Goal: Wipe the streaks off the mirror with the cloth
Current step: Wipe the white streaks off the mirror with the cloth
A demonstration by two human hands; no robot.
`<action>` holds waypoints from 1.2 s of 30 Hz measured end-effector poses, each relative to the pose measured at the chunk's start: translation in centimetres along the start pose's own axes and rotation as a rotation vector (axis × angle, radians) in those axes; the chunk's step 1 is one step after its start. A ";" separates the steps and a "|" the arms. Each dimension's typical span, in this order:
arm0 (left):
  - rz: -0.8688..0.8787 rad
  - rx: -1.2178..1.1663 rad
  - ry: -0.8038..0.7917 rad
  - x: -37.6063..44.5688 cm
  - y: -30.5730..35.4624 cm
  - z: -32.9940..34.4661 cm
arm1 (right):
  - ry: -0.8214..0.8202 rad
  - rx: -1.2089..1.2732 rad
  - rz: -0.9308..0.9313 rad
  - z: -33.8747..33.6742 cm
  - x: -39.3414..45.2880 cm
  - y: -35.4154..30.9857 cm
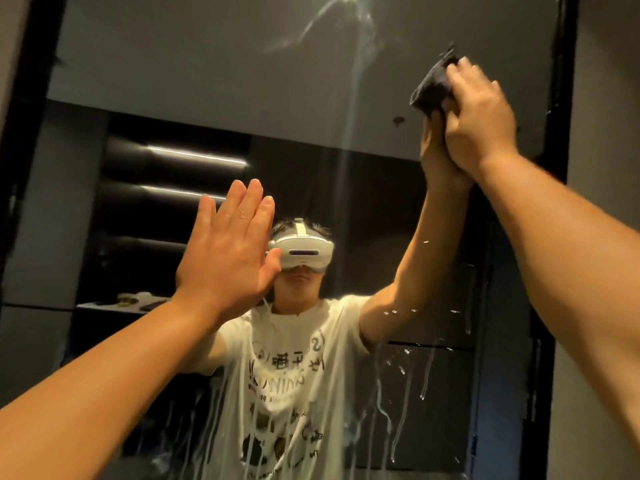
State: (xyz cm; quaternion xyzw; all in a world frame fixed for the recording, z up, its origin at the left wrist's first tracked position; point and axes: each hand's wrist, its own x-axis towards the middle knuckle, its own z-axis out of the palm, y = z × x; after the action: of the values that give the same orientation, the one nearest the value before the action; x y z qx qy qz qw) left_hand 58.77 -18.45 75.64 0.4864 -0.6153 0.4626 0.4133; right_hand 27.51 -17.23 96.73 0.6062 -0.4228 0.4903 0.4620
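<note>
A tall mirror (214, 64) in a black frame fills the view. My right hand (479, 112) presses a dark cloth (433, 86) against the glass near the upper right corner. My left hand (225, 247) lies flat on the glass at mid-height, fingers together and pointing up, holding nothing. A pale smear (346, 19) curves across the top of the mirror, with a faint vertical streak running down from it. White drip streaks (401, 417) and droplets cover the lower half of the glass.
The black frame (568, 98) runs down the right side, with a grey wall (609, 81) beyond it. The glass reflects a person in a white shirt and headset, plus dark shelves with light strips behind.
</note>
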 end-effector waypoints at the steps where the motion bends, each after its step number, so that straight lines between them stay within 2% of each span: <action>1: -0.003 -0.004 0.000 0.0 0.0 0.0 | 0.015 0.008 -0.063 0.5 -2.2 -0.9; 3: -0.008 -0.008 -0.003 0.1 0.1 0.0 | 0.046 0.025 -0.228 1.5 -8.8 -2.5; 8: -0.026 -0.020 -0.031 0.2 0.3 -0.4 | -0.130 0.089 -0.518 3.7 -29.2 -3.4; 11: -0.023 -0.011 -0.055 0.2 0.4 -0.7 | -0.211 0.137 -0.623 3.2 -35.6 -3.2; 14: -0.021 0.006 -0.063 0.2 0.6 -0.9 | -0.312 0.274 -0.508 1.5 -32.5 -3.1; 15: -0.025 0.001 -0.063 0.1 0.5 -0.9 | -0.275 0.282 -0.483 0.8 -29.8 -2.7; 18: -0.027 0.011 -0.061 0.2 0.5 -0.9 | 0.040 0.217 -0.316 -1.8 -18.7 -0.5; 20: -0.030 0.014 -0.065 0.3 0.5 -1.0 | 0.149 0.153 -0.170 -2.9 -10.9 2.3; 23: -0.030 0.010 -0.064 0.4 0.4 -1.0 | 0.139 0.069 -0.041 -3.7 -2.3 5.9; 25: -0.026 0.007 -0.056 0.4 0.4 -1.1 | 0.060 0.020 0.019 -3.2 0.0 7.5; 28: -0.022 -0.002 -0.052 0.4 0.6 -1.1 | -0.010 0.016 0.045 -2.2 -1.9 7.6; 30: -0.030 -0.013 -0.049 0.3 0.7 -1.1 | 0.003 0.036 -0.038 -1.1 -6.7 6.8; 36: -0.025 -0.025 -0.045 0.3 1.1 -1.5 | -0.035 0.062 -0.269 1.9 -29.9 3.8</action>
State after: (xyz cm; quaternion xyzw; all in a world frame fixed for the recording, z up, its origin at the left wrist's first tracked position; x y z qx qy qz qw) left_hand 57.76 -16.97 76.11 0.4994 -0.6238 0.4387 0.4112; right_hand 19.35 -18.15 67.67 0.6800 -0.3303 0.4260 0.4970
